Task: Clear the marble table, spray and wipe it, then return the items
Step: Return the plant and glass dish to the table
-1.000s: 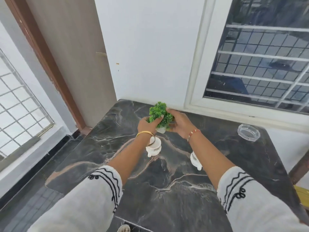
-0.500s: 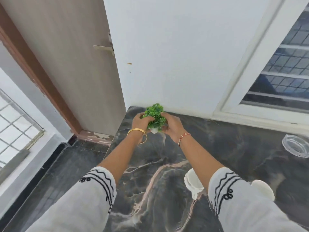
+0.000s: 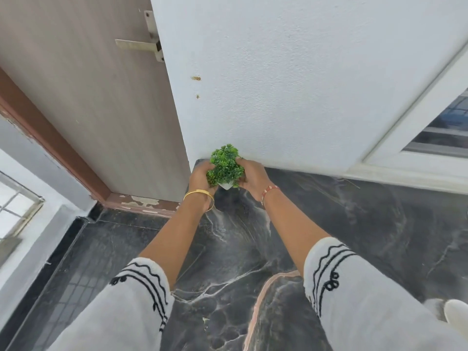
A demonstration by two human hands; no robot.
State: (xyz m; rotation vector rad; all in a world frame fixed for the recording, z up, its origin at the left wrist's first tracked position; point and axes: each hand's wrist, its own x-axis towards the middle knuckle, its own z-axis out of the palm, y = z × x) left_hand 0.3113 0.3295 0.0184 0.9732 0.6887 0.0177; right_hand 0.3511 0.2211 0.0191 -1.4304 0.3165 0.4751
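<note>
A small green plant (image 3: 226, 165) in a white pot is held between both hands at the far left corner of the black marble table (image 3: 367, 224), close to the white wall. My left hand (image 3: 200, 179) cups its left side and my right hand (image 3: 253, 176) cups its right side. Only the pot's bottom tip shows below the leaves; I cannot tell whether it touches the marble. A white cup (image 3: 457, 316) peeks in at the right edge of the table, mostly hidden by my right sleeve.
A wooden door (image 3: 96, 102) with a metal latch (image 3: 141, 44) stands left of the wall. The dark tiled floor (image 3: 83, 249) lies left of the table. A window frame (image 3: 415, 145) runs along the back right.
Both hands have carried the plant from the table's middle toward the far left corner by the wall. The view has turned left, so the glass dish and one cup have left the picture.
</note>
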